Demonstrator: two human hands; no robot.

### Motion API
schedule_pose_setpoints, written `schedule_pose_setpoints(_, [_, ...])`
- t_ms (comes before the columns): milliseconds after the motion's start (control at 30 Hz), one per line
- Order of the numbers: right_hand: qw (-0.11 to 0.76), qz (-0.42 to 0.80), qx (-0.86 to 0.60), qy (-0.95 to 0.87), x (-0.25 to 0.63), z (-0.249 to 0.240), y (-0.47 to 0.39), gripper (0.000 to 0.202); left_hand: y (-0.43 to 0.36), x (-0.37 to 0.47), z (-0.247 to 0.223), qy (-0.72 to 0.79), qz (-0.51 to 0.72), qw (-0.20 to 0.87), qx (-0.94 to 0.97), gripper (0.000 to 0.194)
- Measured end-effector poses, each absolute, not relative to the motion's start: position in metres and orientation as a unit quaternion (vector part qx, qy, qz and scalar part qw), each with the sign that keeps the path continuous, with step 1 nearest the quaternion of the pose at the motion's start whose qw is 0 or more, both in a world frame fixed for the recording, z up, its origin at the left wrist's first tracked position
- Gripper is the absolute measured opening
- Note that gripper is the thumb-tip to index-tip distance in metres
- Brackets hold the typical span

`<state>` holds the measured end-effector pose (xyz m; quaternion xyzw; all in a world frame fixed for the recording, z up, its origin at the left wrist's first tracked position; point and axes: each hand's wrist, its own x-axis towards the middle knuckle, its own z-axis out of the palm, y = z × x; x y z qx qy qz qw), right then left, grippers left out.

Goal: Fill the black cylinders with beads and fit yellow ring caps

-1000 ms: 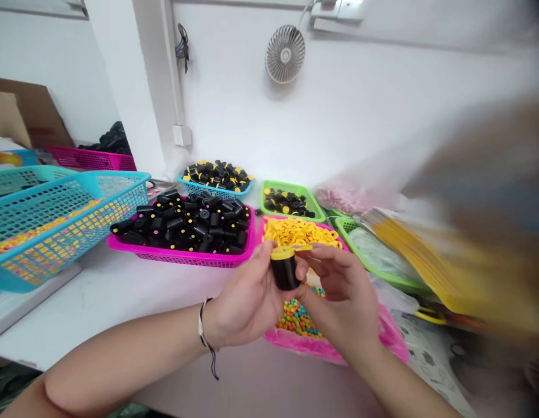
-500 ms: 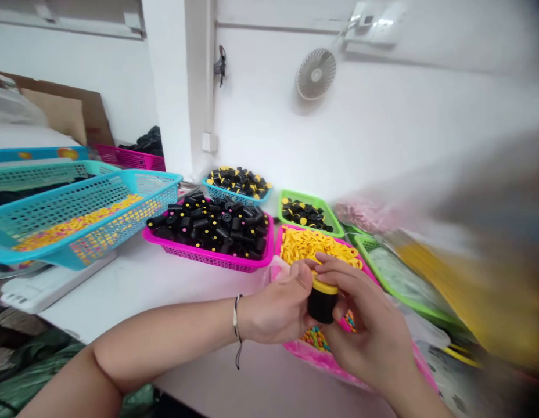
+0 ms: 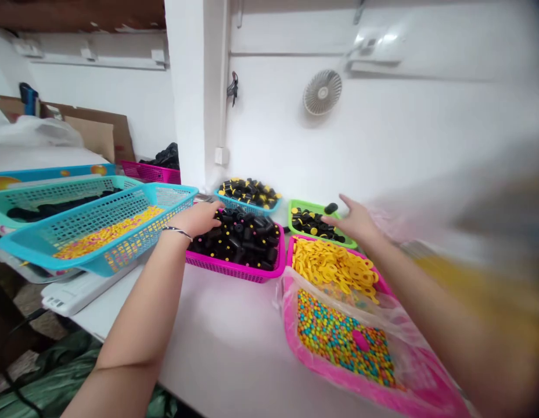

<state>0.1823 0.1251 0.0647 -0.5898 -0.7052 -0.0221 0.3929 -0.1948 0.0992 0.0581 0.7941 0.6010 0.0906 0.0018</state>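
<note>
My left hand (image 3: 197,219) reaches over the left side of the magenta basket (image 3: 234,270), its fingers at the heap of black cylinders (image 3: 247,238); whether it grips one cannot be told. Above the green basket (image 3: 294,219) of black and yellow pieces, my right hand (image 3: 354,217) is open, thumb and finger spread. A black cylinder (image 3: 331,208) hangs in the air just off its fingers. Yellow ring-shaped pieces (image 3: 334,267) fill a pink basket, and small multicoloured beads (image 3: 339,331) lie in plastic in front of them.
At the left, a blue basket (image 3: 99,261) holds yellow and pink bits, beside a teal basket (image 3: 21,200). A round blue basket (image 3: 247,208) of black and yellow pieces stands at the back. A small fan (image 3: 322,93) is on the wall.
My hands have parted from the yellow-topped black cylinder they held together. The left went to the magenta basket, the right to the green basket, where a black cylinder has left its fingers.
</note>
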Motion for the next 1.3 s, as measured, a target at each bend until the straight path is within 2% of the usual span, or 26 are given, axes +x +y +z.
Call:
schedule_pose_setpoints(67, [0.359,-0.021,-0.569,-0.739,0.153,0.06,0.13,0.033,0.118,-0.212,0.048,0.62,0.069,0.0,0.782,0.056])
schedule_pose_setpoints(233, [0.25,0.012,-0.447,-0.859,0.047,0.019,0.12,0.028,0.147,-0.219,0.024,0.615,0.056,0.018,0.787,0.063])
schedule_pose_setpoints(433, [0.218,0.018,-0.399,-0.89,-0.032,-0.019,0.128,0.034,0.159,-0.215,0.014,0.604,0.086,0.028,0.792,0.032])
schedule_pose_setpoints(533, [0.229,0.036,-0.403,-0.885,-0.038,-0.017,0.132,0.032,0.154,-0.215,0.019,0.587,0.13,0.032,0.799,0.03])
schedule_pose_setpoints(800, [0.348,0.149,-0.412,-0.829,0.023,0.026,0.102,0.035,0.112,-0.179,0.053,0.497,0.303,0.057,0.811,0.055])
schedule_pose_setpoints(833, [0.365,0.166,-0.415,-0.816,0.036,0.031,0.094,0.036,0.105,-0.17,0.056,0.477,0.316,0.076,0.816,0.056])
schedule_pose_setpoints(967, [0.41,0.238,-0.435,-0.765,0.091,0.037,0.063,0.04,0.081,-0.124,0.054,0.356,0.327,0.279,0.829,0.049])
schedule_pose_setpoints(1033, [0.416,0.273,-0.446,-0.744,0.115,0.031,0.048,0.041,0.071,-0.097,0.044,0.317,0.317,0.334,0.829,0.046])
schedule_pose_setpoints(1133, [0.409,0.307,-0.469,-0.72,0.148,0.018,0.027,0.04,0.055,-0.059,0.024,0.304,0.312,0.327,0.839,0.046])
schedule_pose_setpoints(1200, [0.408,0.31,-0.487,-0.707,0.171,0.01,0.01,0.042,0.044,-0.04,0.011,0.296,0.296,0.33,0.846,0.054])
schedule_pose_setpoints(1267, [0.369,0.289,-0.522,-0.712,0.193,0.005,-0.008,0.033,0.033,-0.026,0.0,0.268,0.268,0.344,0.859,0.064])
schedule_pose_setpoints(1300, [0.327,0.275,-0.544,-0.723,0.203,0.003,-0.018,0.026,0.029,-0.021,-0.004,0.251,0.257,0.35,0.865,0.063])
